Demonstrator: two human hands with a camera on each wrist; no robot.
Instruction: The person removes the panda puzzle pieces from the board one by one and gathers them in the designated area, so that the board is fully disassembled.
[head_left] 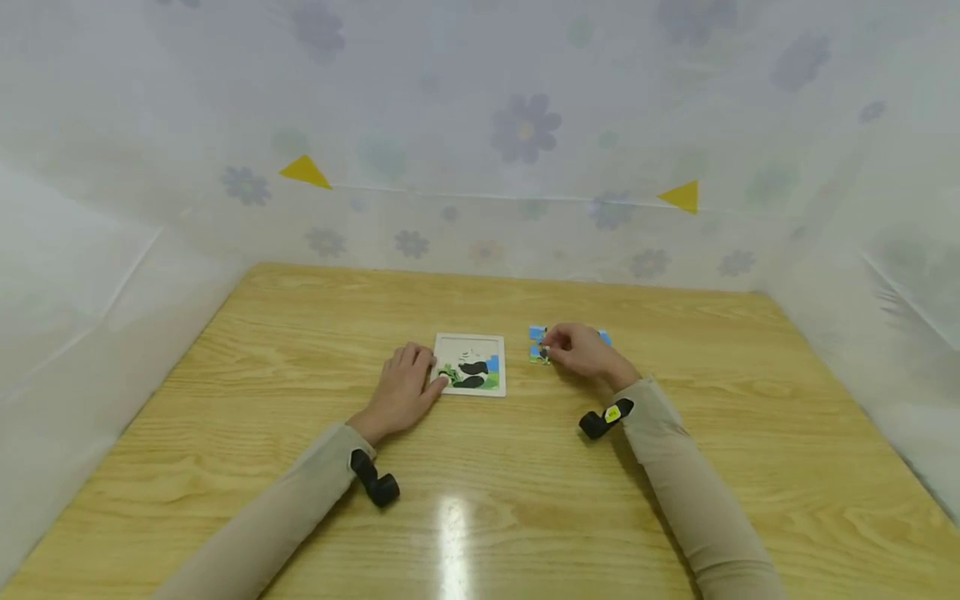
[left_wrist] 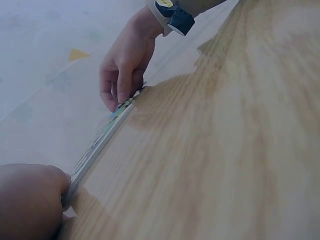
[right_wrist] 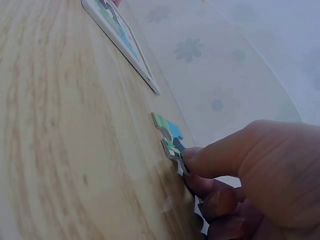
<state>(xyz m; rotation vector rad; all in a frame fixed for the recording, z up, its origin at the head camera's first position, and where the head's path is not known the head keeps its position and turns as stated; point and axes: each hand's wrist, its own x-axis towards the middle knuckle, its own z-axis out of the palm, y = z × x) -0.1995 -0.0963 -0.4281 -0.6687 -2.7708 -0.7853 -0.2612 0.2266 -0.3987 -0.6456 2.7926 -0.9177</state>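
Panda puzzle frame touched by the left hand; puzzle piece pinched by the right hand.
At left, the frame's left edge is met by fairly straight fingers, with the thumb set apart at the near left corner. The frame is laid flat on the table, fitted pieces being seated mainly in its near part. To the right, the puzzle piece is pinched between thumb and forefinger, among loose pieces. It is judged thin, light and stiff, best gripped by opposite edges, with tabs liable to chip. Its outline and some loose pieces are partly hidden by the right hand; whether it is lifted cannot be told.
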